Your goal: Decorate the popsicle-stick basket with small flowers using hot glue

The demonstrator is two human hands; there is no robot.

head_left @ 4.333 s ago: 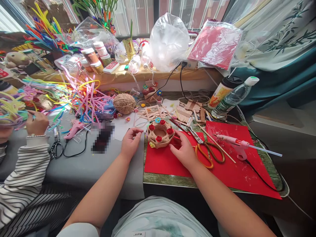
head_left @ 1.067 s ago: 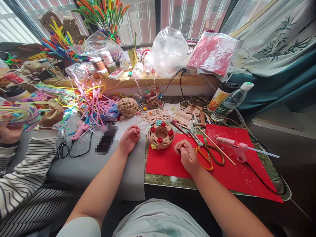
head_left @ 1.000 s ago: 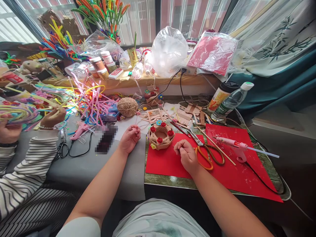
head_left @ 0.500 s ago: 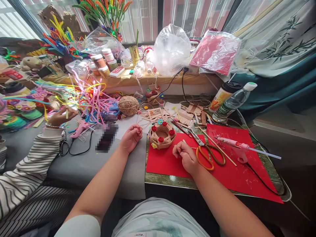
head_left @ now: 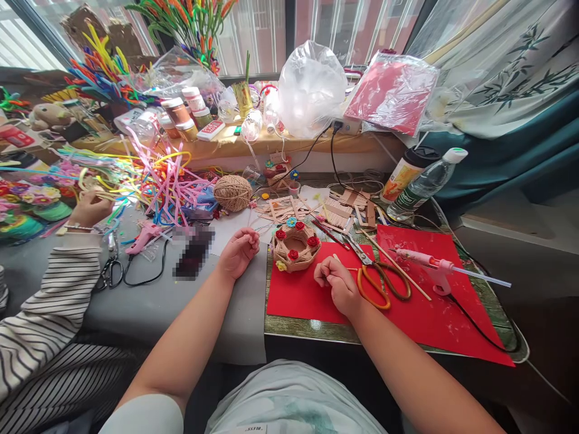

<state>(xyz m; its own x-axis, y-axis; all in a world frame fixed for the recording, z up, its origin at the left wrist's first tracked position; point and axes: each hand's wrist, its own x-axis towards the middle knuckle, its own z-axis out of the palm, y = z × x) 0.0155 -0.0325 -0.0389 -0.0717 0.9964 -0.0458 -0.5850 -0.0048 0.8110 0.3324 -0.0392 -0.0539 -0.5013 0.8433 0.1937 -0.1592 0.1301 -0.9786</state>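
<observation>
The small woven basket [head_left: 295, 246], ringed with red paper roses, sits on the counter [head_left: 316, 328] at the far left corner of the red sheet [head_left: 307, 295], between the two hands. The left hand [head_left: 238, 252] rests at its 9 o'clock, just beside it, fingers curled loosely inward with a thin strand of twine seemingly pinched at the tips. The right hand [head_left: 337, 282] lies at its 4 o'clock, near but apart, closed into a fist around a thin wooden stick.

The basket looks light and fairly stiff, wound twine over a stick frame, but its glued roses are probably fragile and would crush or pop off under a squeeze. The safest hold seems to be the bare lower wall, fingers on opposite sides below the flowers, or a lift from under the base. The orange-handled scissors [head_left: 377, 283] lie at its 3 o'clock.
</observation>
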